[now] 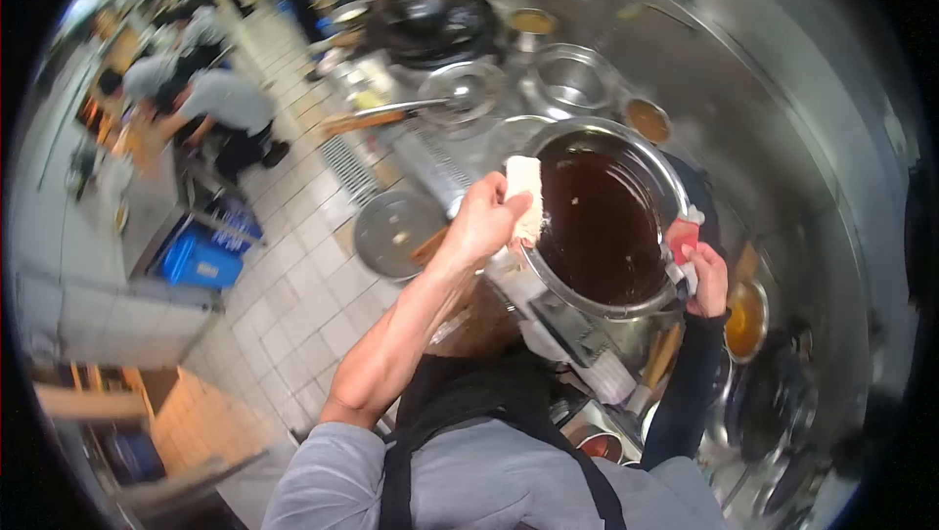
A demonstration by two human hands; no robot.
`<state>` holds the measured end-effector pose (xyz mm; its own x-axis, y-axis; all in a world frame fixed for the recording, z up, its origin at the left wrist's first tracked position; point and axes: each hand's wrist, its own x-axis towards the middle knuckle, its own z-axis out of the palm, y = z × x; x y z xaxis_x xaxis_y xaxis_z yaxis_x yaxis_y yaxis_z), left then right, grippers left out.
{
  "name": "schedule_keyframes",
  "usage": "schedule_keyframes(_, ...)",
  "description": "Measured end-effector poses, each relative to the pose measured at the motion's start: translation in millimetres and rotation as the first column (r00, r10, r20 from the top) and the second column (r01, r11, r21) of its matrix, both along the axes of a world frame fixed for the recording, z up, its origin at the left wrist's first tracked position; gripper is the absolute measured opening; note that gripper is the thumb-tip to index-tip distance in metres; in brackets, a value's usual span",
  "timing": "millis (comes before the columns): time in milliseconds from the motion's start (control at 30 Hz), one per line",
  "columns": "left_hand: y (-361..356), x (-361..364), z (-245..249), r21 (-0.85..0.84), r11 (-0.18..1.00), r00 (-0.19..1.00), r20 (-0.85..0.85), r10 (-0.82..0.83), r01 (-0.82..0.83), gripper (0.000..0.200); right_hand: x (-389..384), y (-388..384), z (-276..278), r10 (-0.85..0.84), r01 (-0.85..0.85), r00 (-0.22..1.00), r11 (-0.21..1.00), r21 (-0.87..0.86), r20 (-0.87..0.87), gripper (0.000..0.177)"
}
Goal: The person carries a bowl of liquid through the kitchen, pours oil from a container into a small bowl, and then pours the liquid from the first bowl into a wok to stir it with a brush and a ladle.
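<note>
A large metal pot (567,293) of dark brown liquid (602,227) is in front of me, between my two hands. My left hand (489,217) is closed on a folded cream cloth (524,199) at the pot's left rim. On the right, my right hand (706,274) is closed around a red and white cloth (683,242) at the pot's side. Any handles under the cloths are hidden.
Behind the pot are a metal bowl (572,80), a strainer (460,95) and a black wok (430,31). A basin of liquid (396,237) is at the left, and a bowl of orange liquid (745,323) at the right. Two people (225,105) bend over a counter farther left.
</note>
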<state>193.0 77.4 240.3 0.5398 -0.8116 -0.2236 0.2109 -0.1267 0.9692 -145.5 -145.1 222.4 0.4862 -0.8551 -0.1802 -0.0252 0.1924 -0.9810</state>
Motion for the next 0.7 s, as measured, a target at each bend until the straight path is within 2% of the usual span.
schedule_keyframes(33, 31.9, 6.4, -6.9, -0.020, 0.996, 0.995, 0.048, 0.084, -0.084, 0.018, 18.5, 25.9, 1.7, 0.043, -0.046, 0.998, 0.997, -0.062, -0.047, 0.013)
schedule_keyframes(100, 101.4, 25.1, -5.7, -0.013, 0.990, 0.988, 0.066, 0.141, -0.141, 0.020, 64.4, 85.8, 14.5, 0.102, -0.102, 0.995, 0.995, 0.000, -0.005, 0.012)
schedule_keyframes(167, 173.8, 35.3, -14.7, 0.112, 0.965, 0.935, 0.293, 0.198, -0.239, 0.022, 92.5, 124.3, -0.3, 0.199, -0.200, 0.979, 0.979, 0.047, 0.038, 0.009)
schedule_keyframes(233, 242.4, 36.9, -18.8, 0.105, 0.935, 0.916, 0.261, 0.304, -0.340, 0.020, 119.8, 155.5, -21.8, 0.303, -0.306, 0.951, 0.951, 0.051, 0.055, 0.005)
schedule_keyframes(300, 305.1, 40.3, -53.0, 0.071, 0.902, 0.883, 0.248, 0.398, -0.426, 0.018, 155.4, 198.5, -29.5, 0.380, -0.385, 0.922, 0.921, 0.059, 0.078, 0.005)
schedule_keyframes(333, 327.1, 62.0, -41.3, 0.070, 0.891, 0.880, 0.211, 0.425, -0.448, 0.018, 191.6, 211.4, -19.4, 0.404, -0.404, 0.915, 0.911, 0.086, 0.021, 0.007)
schedule_keyframes(367, 354.1, 50.9, -33.9, 0.037, 0.855, 0.855, -0.002, 0.518, -0.518, 0.015, 206.4, 230.6, -24.1, 0.450, -0.450, 0.893, 0.888, 0.092, 0.027, 0.011)
schedule_keyframes(433, 402.3, 52.2, -45.9, 0.056, 0.786, 0.787, 0.025, 0.616, -0.616, 0.014, 246.8, 261.5, -30.6, 0.557, -0.554, 0.831, 0.824, 0.120, 0.012, 0.013)
schedule_keyframes(533, 460.4, 47.1, -55.8, 0.057, 0.652, 0.647, -0.087, 0.758, -0.756, 0.018, 309.7, 307.7, -43.1, 0.667, -0.651, 0.744, 0.740, 0.166, -0.054, 0.015)
schedule_keyframes(700, 542.1, 36.1, -90.8, 0.093, 0.374, 0.361, -0.132, 0.923, -0.923, 0.012, 415.8, 386.6, -80.3, 0.849, -0.837, 0.529, 0.519, 0.171, 0.011, 0.017)
